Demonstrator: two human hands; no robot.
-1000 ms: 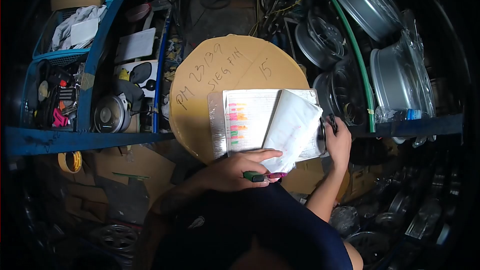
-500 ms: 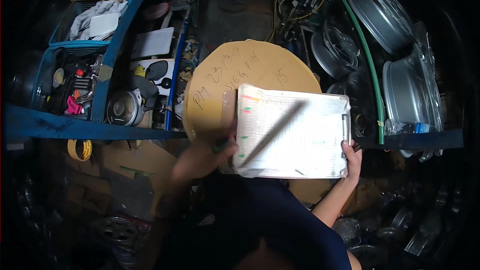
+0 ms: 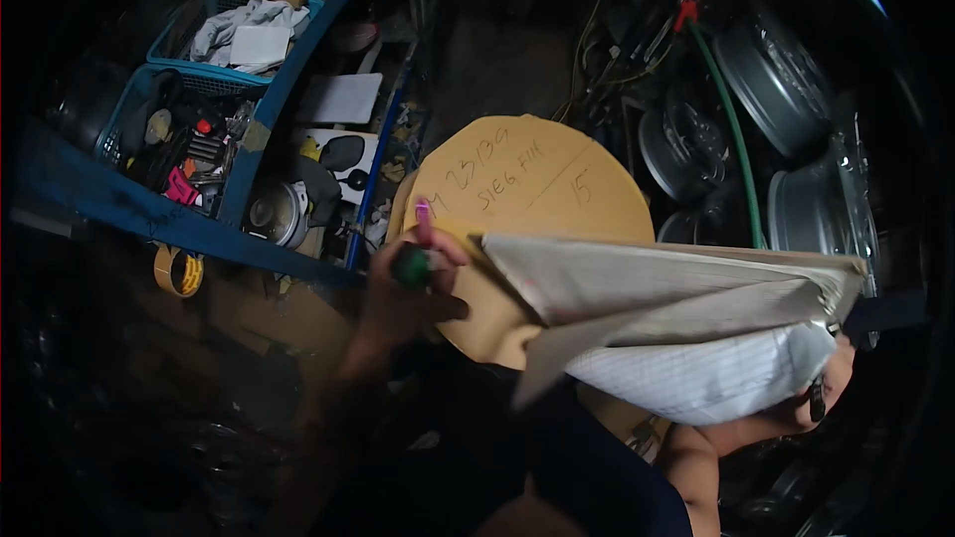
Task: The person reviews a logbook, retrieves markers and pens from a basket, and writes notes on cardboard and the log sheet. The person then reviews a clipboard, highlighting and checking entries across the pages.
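My left hand (image 3: 403,293) is closed around a pink and green marker (image 3: 425,224), which points up beside the left end of the papers. The clipboard (image 3: 686,264) is tilted nearly edge-on, its sheets (image 3: 706,373) fanned and hanging down on my side. At its right end my right hand (image 3: 834,388) grips it near the clip, and a small dark object (image 3: 818,400) shows by the fingers. Behind and below lies a round cardboard disc (image 3: 557,174) with handwriting that includes "23139", "SIEG FIN" and "15".
Blue shelving (image 3: 298,70) at the left holds teal baskets (image 3: 119,124) of tools and cloths. A yellow tape roll (image 3: 179,270) hangs below it. Several wheel rims (image 3: 766,89) stand at the right behind a green hose (image 3: 731,109).
The clipboard has swung from facing me to nearly edge-on, moving right, and its sheets have fallen open. My left hand has moved away from its left edge. The view has shifted slightly.
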